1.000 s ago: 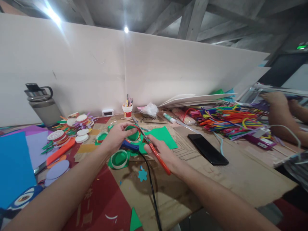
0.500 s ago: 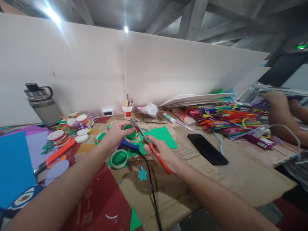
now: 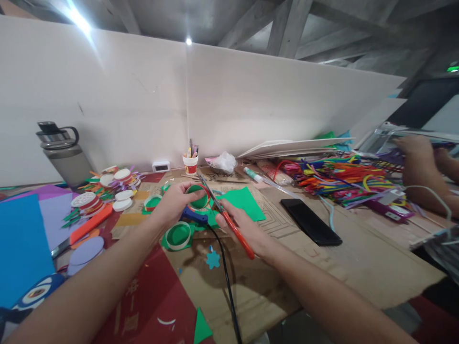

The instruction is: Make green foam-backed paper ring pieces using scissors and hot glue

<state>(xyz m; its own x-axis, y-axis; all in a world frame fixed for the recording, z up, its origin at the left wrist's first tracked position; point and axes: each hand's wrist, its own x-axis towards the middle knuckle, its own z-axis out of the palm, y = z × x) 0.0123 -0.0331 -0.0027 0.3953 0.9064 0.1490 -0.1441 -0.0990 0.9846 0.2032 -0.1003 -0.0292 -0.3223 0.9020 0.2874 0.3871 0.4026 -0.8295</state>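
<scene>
Between the thumb and fingers of my left hand [image 3: 179, 199] is a cup ring [image 3: 199, 197] with a green inside and a red and white rim. My right hand [image 3: 238, 223] grips scissors [image 3: 244, 241] by their red-orange handles, the metal blades up against the ring's right side. Below the ring lies a blue-handled tool [image 3: 194, 216] with a black cord, perhaps a glue gun, partly hidden. A second ring [image 3: 178, 236] rests on green paper nearer me, with a blue flower-shaped cutout [image 3: 213, 259] beside it. Behind my right hand lies a green sheet [image 3: 247, 203].
To the left stand a grey bottle [image 3: 66, 160], decorated white discs [image 3: 86, 200] and an orange utility knife [image 3: 91, 223]. On the right are a black phone [image 3: 310, 222] and a pile of coloured pipe cleaners [image 3: 333, 174]. Another person's arm [image 3: 418, 157] reaches in at far right.
The ring and my left hand have shifted slightly to the right. The scissors have turned a little at the ring's edge. Most other things keep their places.
</scene>
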